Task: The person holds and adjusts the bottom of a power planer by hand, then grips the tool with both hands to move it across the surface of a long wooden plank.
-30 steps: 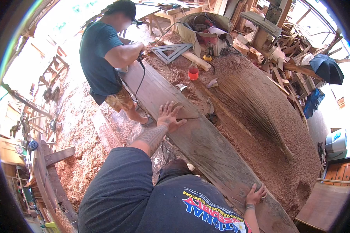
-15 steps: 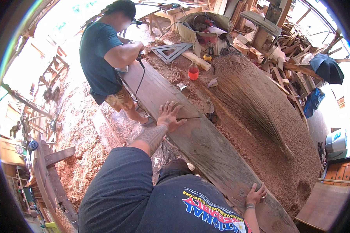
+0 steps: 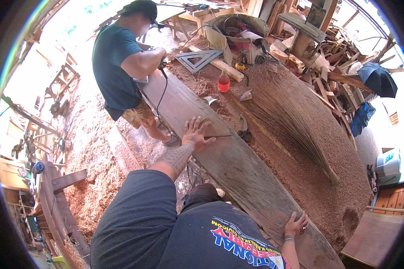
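Note:
A long, weathered wooden plank (image 3: 251, 172) runs slantwise from the far left to the near right. My left hand (image 3: 197, 133) presses flat on it with the fingers spread, beside a dark crack in the wood. Farther down, my right hand (image 3: 296, 225) rests on the plank by its far edge, fingers apart and holding nothing. At the far end a person in a teal shirt (image 3: 116, 62) bends over the board, both hands on a corded power tool (image 3: 162, 64), mostly hidden by the hands. Its black cord (image 3: 160, 96) hangs over the plank.
Beyond the plank lie a stick broom (image 3: 296, 130), a red-filled bottle (image 3: 223, 82), a metal triangle square (image 3: 197, 60) and a tape measure (image 3: 240, 67). Wood shavings (image 3: 107, 179) cover the floor. Scrap wood (image 3: 336, 62) is heaped at the far right.
Almost nothing differs. Both my hands stay in place on the plank, and the person at the far end shifts only very slightly.

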The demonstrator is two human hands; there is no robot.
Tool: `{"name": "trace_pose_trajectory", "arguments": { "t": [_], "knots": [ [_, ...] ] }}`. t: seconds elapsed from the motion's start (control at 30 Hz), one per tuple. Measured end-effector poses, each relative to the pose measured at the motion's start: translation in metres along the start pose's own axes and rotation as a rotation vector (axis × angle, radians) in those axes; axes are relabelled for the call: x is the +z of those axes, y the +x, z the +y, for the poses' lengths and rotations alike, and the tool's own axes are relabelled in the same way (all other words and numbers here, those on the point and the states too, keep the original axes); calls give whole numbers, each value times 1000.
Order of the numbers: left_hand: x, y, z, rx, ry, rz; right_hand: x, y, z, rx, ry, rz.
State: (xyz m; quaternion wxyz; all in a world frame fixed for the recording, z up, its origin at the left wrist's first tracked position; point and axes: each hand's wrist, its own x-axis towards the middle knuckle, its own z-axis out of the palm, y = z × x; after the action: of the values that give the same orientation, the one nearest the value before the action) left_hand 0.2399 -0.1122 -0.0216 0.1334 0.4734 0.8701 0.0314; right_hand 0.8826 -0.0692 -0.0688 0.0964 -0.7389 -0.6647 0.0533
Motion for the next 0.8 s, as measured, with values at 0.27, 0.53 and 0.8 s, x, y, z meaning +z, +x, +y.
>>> {"name": "trace_pose_trajectory", "arguments": {
  "t": [0.27,0.53,0.8],
  "knots": [
    [1,-1,-1,1,2,11,2,0,0,-7,-3,23],
    [13,1,-6,26,-35,97,1,1,3,-44,-30,22],
    [19,4,-7,43,-35,142,0,1,3,-44,-60,44]
  ]
}}
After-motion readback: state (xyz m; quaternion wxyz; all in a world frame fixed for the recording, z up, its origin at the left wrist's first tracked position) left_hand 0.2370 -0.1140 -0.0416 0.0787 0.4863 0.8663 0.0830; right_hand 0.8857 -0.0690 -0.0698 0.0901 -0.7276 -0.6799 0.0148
